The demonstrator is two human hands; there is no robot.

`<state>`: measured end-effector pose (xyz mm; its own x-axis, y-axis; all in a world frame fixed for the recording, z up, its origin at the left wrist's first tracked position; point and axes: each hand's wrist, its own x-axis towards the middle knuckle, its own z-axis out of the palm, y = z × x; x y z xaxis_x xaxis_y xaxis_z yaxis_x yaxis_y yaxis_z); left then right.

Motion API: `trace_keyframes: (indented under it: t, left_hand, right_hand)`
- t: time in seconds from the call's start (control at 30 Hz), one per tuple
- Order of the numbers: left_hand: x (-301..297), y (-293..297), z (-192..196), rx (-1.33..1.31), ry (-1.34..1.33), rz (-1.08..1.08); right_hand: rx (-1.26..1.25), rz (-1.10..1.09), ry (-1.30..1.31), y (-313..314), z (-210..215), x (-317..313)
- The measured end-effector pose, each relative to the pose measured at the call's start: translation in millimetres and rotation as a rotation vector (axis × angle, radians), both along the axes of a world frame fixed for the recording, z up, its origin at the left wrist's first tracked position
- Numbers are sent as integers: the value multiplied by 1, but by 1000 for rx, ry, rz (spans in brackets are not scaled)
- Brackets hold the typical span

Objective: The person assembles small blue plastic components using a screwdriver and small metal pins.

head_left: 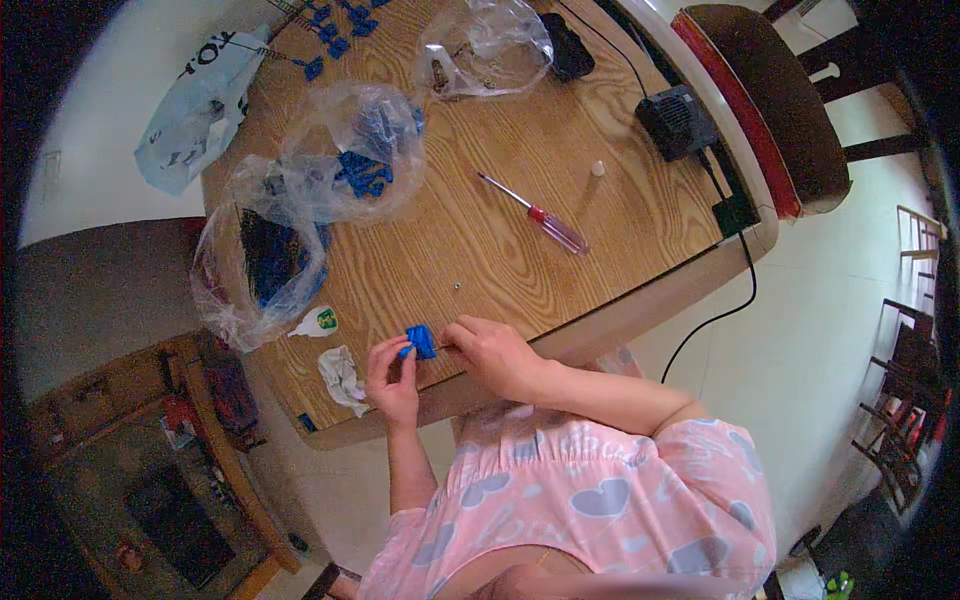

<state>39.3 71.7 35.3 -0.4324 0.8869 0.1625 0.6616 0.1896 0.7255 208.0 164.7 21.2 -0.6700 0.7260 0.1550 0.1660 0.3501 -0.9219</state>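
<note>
Near the front edge of the wooden table, my left hand (392, 380) pinches a small blue plastic part (421, 342) between thumb and fingers. Just right of it, my right hand (498, 358) is closed in a pinch, its fingertips pointing at the part. Something thin seems to run between those fingertips and the blue part, too small to make out. A crumpled white tissue (342, 378) lies left of my left hand, beside a white bottle with a green mark (318, 322). Beyond my hands a tiny metal piece (457, 286) rests on the wood.
A screwdriver with a red, clear handle (556, 229) lies mid-table, near a small white cap (598, 168). Clear plastic bags hold blue parts (365, 175) and dark thin pieces (268, 258). Another clear bag (480, 50) lies at the back. A black device (677, 122) trails a cable on the right.
</note>
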Motion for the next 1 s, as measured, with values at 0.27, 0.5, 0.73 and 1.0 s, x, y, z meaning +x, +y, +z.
trace_keyframes:
  t: [0.27,0.5,0.73,1.0]
  left_hand:
    - [-9,-9,-16,175,-722,228]
    - [-2,-8,-12,150,-586,189]
    - [8,3,5,20,-114,24]
    - [20,4,3,66,117,7]
  right_hand:
    - [66,-52,196,-7,-3,-9]
    - [68,-38,250,-5,4,-11]
    - [59,61,38,-2,-7,-12]
    - [-20,116,8,4,3,-11]
